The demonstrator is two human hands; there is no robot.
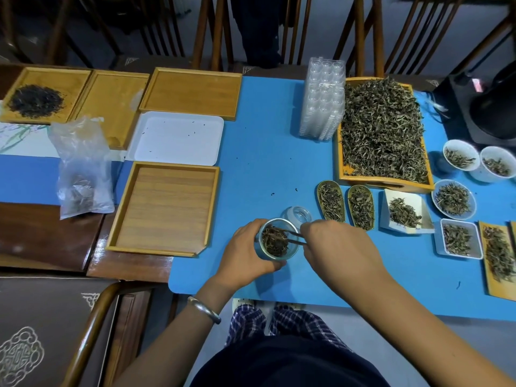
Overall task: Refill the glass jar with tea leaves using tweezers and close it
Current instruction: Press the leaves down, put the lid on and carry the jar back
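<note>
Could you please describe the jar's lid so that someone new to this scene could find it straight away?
Start at the large wooden tray heaped with tea leaves on the blue mat. Come toward the person to the glass jar gripped by the left hand. The lid sits just behind it: small, round, clear glass and, unlike the oval scoops to its right, holding no tea.
</note>
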